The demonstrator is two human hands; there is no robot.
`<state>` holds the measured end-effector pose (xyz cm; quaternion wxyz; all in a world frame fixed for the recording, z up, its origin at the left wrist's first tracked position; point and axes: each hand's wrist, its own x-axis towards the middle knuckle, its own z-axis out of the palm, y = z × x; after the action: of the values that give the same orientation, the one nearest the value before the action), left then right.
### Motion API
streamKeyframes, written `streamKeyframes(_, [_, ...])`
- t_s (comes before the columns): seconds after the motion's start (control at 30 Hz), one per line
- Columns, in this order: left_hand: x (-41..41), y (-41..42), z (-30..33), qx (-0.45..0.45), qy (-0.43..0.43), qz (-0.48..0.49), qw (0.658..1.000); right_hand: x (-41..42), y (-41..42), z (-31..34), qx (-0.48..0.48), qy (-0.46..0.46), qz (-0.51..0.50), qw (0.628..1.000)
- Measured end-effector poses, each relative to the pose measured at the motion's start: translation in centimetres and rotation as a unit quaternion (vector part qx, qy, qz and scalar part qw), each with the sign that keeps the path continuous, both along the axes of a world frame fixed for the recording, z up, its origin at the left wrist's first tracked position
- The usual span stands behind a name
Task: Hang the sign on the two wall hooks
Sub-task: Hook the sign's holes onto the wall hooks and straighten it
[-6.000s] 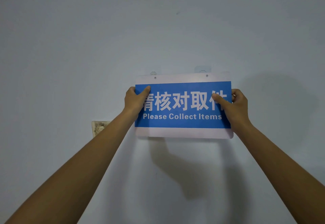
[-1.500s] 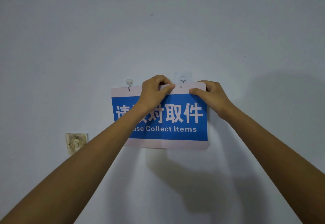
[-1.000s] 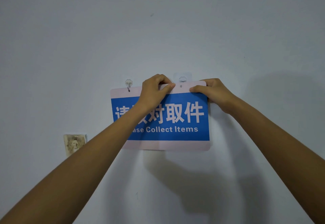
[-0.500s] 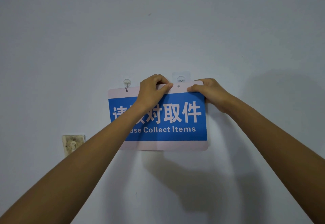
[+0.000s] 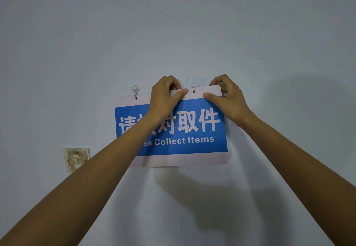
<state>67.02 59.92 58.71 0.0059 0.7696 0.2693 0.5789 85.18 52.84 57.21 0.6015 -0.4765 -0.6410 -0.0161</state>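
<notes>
A blue and white sign (image 5: 192, 145) reading "Please Collect Items" lies against the pale wall. Its left hole sits on the left clear hook (image 5: 135, 89). The right hole is a dark dot just below the right clear hook (image 5: 195, 84), which shows above the sign's top edge. My left hand (image 5: 165, 95) pinches the top edge just left of that hole. My right hand (image 5: 227, 97) pinches the upper right corner, thumb on the front. My left forearm hides part of the lettering.
A stained, worn square patch (image 5: 76, 158) is stuck on the wall at the lower left of the sign. The hands and sign cast dark shadows on the wall below and to the right.
The sign's right side has risen a little, bringing the top edge up to the right hook. My right hand has shifted up to the corner. The left hole stays on its hook.
</notes>
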Motion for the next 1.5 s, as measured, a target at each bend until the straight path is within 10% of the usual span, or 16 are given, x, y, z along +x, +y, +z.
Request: streamKeyframes(1.5, [0.3,0.1,-0.5,0.004,-0.02,-0.014,1.0,0.4,0.8,-1.4,0.049,0.04,0.013,0.998])
